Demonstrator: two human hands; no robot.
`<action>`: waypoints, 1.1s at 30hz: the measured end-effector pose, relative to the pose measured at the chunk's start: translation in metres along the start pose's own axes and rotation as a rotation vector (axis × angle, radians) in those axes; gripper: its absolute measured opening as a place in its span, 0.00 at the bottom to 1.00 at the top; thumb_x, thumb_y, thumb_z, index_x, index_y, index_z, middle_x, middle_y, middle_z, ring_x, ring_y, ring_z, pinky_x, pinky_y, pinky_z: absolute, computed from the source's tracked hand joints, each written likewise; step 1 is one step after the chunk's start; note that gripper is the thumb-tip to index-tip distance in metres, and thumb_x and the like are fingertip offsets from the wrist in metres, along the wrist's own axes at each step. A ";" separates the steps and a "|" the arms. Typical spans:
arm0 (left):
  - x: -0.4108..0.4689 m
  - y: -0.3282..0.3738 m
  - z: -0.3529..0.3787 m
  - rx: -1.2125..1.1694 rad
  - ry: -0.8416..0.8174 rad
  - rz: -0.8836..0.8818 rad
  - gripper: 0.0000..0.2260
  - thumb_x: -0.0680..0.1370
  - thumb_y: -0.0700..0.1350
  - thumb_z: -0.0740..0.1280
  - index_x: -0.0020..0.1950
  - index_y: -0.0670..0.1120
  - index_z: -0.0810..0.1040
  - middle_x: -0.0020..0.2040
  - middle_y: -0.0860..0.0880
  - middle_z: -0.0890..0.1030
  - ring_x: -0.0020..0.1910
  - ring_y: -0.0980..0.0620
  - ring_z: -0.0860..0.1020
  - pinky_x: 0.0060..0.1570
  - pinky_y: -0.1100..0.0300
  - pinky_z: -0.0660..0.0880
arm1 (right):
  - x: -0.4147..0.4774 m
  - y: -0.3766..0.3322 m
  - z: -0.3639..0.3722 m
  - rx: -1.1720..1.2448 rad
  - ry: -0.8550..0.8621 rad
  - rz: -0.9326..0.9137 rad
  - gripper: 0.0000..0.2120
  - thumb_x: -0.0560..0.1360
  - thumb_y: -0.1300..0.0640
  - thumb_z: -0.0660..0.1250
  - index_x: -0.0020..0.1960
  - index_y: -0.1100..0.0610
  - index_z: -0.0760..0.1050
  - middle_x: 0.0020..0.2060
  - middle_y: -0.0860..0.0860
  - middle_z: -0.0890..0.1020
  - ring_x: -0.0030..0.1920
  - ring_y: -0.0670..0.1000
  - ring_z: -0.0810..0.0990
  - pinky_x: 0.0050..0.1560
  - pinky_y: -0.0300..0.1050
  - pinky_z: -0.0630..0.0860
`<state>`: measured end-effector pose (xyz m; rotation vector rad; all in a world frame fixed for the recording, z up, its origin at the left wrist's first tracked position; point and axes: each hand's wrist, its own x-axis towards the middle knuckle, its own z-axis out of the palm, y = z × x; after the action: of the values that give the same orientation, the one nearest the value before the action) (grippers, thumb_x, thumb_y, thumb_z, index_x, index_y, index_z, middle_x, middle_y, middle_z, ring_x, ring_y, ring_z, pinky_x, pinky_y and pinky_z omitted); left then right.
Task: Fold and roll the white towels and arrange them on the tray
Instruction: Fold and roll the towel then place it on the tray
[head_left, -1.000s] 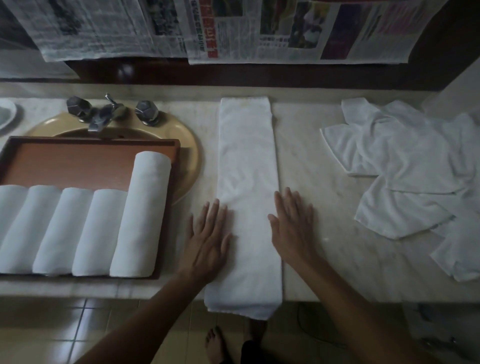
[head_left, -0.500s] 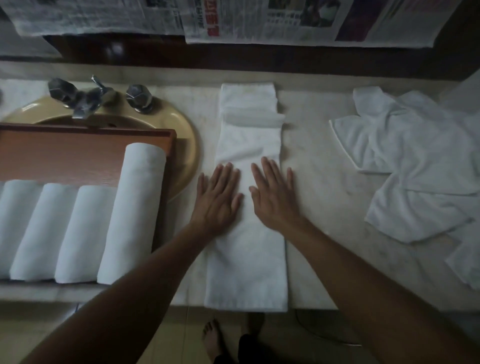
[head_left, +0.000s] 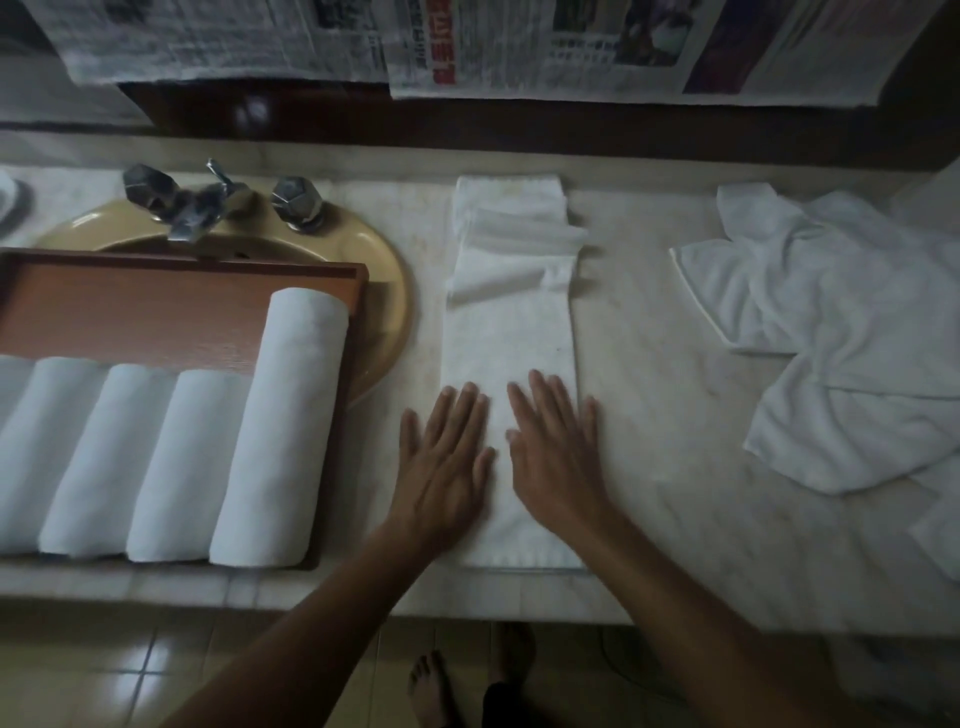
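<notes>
Smoothing folded towel strip (head_left: 511, 338), laid front edge to back at middle of desk (head_left: 649, 415): left hand (head_left: 447, 462) and right hand (head_left: 556, 457) flat on it, fingers straight, gripping nothing. Far end rumpled. Next, probably: straighten it, roll tightly, set beside rolled towels (head_left: 280, 426) on tray (head_left: 130, 306), desk left.

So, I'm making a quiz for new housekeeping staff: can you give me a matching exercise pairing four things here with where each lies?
Things:
1 long folded white towel strip
2 rolled white towels
3 heap of unfolded white towels
4 chrome tap

Places:
A on the tan sink's rim
B under the left hand and right hand
C side by side in the brown wooden tray
D loose at the marble counter's right end

Pairs: 1-B; 2-C; 3-D; 4-A
</notes>
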<state>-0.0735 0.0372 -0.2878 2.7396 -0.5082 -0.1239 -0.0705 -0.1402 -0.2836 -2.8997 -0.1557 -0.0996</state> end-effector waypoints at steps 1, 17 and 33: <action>-0.004 -0.008 0.004 0.009 -0.002 -0.013 0.28 0.86 0.58 0.43 0.85 0.50 0.48 0.85 0.51 0.44 0.83 0.51 0.40 0.80 0.37 0.44 | -0.011 0.005 0.003 -0.023 -0.023 0.001 0.27 0.84 0.46 0.50 0.82 0.50 0.60 0.82 0.53 0.59 0.82 0.56 0.55 0.77 0.70 0.53; -0.132 0.008 0.001 -0.158 0.003 0.326 0.18 0.81 0.43 0.67 0.72 0.46 0.75 0.68 0.47 0.75 0.68 0.46 0.74 0.65 0.52 0.72 | -0.166 0.007 0.003 0.055 -0.060 -0.230 0.26 0.85 0.48 0.54 0.80 0.57 0.65 0.82 0.54 0.60 0.82 0.56 0.55 0.76 0.59 0.59; -0.134 -0.008 -0.033 0.022 -0.072 0.462 0.16 0.68 0.36 0.73 0.54 0.47 0.80 0.48 0.50 0.76 0.47 0.49 0.74 0.42 0.57 0.71 | -0.178 0.014 -0.027 0.116 0.031 -0.239 0.17 0.73 0.62 0.63 0.58 0.55 0.82 0.55 0.52 0.81 0.55 0.54 0.80 0.49 0.47 0.80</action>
<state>-0.1909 0.1030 -0.2570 2.5659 -1.1483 -0.0994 -0.2466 -0.1772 -0.2747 -2.7506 -0.4862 -0.1701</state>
